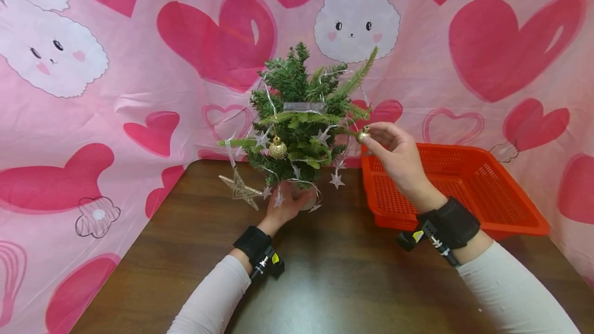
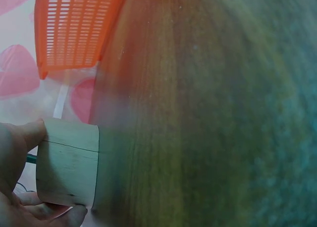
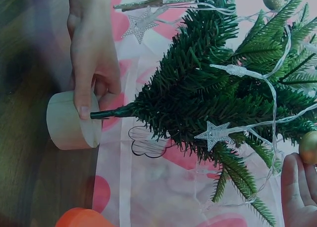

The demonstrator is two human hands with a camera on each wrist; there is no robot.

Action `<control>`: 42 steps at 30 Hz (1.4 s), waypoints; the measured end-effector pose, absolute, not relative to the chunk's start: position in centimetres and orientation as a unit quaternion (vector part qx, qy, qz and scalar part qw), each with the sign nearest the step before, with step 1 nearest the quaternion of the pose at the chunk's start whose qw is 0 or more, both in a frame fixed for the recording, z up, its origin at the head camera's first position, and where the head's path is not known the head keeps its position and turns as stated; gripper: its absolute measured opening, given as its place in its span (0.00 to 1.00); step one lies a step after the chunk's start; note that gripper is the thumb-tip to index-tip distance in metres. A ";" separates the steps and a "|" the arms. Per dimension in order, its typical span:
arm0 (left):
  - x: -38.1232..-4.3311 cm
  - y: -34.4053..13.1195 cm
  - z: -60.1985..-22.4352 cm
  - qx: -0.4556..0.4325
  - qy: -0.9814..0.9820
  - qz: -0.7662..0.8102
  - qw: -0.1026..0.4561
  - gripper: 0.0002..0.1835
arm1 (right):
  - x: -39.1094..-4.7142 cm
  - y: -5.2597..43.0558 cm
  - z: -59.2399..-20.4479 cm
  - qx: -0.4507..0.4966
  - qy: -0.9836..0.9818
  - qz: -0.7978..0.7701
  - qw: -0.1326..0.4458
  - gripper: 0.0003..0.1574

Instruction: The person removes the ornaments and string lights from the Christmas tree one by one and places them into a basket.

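Observation:
A small artificial Christmas tree (image 1: 297, 117) stands on the table, wound with a string of clear star lights (image 3: 215, 135). My left hand (image 1: 284, 206) grips its round pale wooden base (image 2: 69, 162), thumb on one side and fingers on the other. At the tree's right side my right hand (image 1: 394, 153) pinches a small gold ball ornament (image 1: 363, 134) by a branch tip; whether it hangs there is unclear. A glittery gold ball (image 1: 278, 147) hangs at the front. On the left branch dangles a gold star ornament (image 1: 239, 188).
An orange plastic basket (image 1: 464, 228) with perforated walls sits on the table right of the tree, partly behind my right hand. The brown wooden table (image 1: 325, 282) stretches toward me. Behind it hangs a pink cloth (image 1: 185, 66) with hearts and rabbits.

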State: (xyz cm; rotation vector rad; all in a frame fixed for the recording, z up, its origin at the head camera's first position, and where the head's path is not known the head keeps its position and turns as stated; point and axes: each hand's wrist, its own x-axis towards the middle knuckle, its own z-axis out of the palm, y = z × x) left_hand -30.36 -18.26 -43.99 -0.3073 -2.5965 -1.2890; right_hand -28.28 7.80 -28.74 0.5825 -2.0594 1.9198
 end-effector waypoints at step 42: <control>-30.4 -18.3 -44.4 -0.092 -0.894 -0.424 0.113 0.19 | -28.0 8.2 -25.8 0.280 -0.603 0.736 0.129 0.13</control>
